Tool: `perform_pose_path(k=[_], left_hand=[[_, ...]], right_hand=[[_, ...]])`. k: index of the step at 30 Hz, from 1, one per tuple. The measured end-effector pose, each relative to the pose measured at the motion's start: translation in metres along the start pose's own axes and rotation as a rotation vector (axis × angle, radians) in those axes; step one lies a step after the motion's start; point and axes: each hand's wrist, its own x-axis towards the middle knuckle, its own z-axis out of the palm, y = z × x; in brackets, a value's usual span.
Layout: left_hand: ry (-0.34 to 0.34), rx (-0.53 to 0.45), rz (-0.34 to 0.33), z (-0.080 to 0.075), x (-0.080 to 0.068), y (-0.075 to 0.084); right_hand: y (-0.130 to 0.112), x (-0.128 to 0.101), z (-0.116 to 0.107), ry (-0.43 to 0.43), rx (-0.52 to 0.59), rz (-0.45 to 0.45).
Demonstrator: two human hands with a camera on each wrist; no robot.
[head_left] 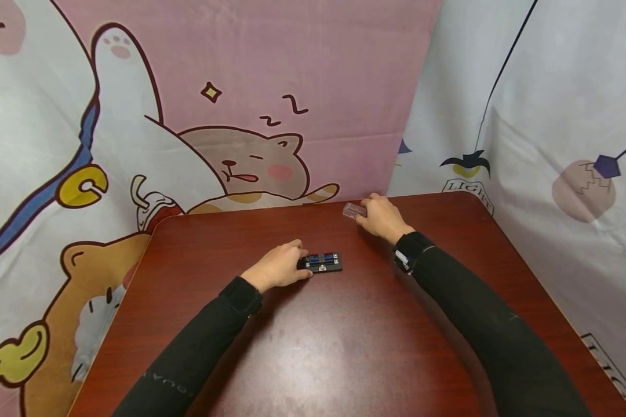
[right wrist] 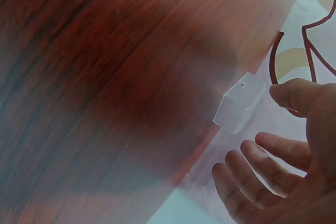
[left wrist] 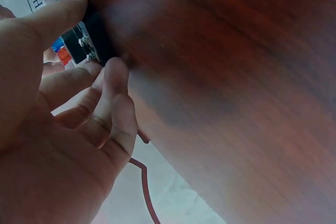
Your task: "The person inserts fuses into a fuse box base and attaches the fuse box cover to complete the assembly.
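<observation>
Small black rectangular fuse block with blue and red inserts [head_left: 321,262] is lying flat near the middle of the head view, on the dark red wooden bench [head_left: 344,347]. Left hand [head_left: 279,267] is sitting on the block's left end, thumb and fingers curling round its edge and pinching it; the left wrist view is showing the thumb [left wrist: 58,17] on one side and a fingertip [left wrist: 115,72] on the other, with the block [left wrist: 86,40] between them in the upper left of that frame. Clear plastic rectangular cover [head_left: 353,210] is resting further back on the bench, upper centre of the head view, well apart from the block. Right hand [head_left: 382,219] is just beside the cover, at its right end. In the right wrist view the cover [right wrist: 239,103] is sitting at centre right, with the thumb [right wrist: 294,95] next to it and the other fingers [right wrist: 252,166] relaxed and spread below, not closing on it; actual contact is hard to tell. Judging from this, the step in hand is steadying the block while reaching for the cover. The next move seems to call for a clean pinch on the cover's sides, since it looks light and slippery. Cartoon-print fabric backdrop [head_left: 240,116] is hanging behind the bench.
</observation>
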Motion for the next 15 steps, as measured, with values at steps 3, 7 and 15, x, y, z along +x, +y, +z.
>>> perform_pose_path(k=[3,7,15], left_hand=[[0.0,0.002,-0.003,0.0015,0.0004,-0.0001],[-0.006,-0.001,0.003,0.0051,0.0013,-0.001],[0.004,-0.003,0.007,0.0039,0.0024,-0.0023]], right_hand=[[0.0,0.0007,0.0016,-0.012,-0.004,0.009],[0.0007,-0.0001,0.0051,-0.024,-0.018,0.021],[0.0021,0.0037,0.0068,-0.02,-0.014,0.043]])
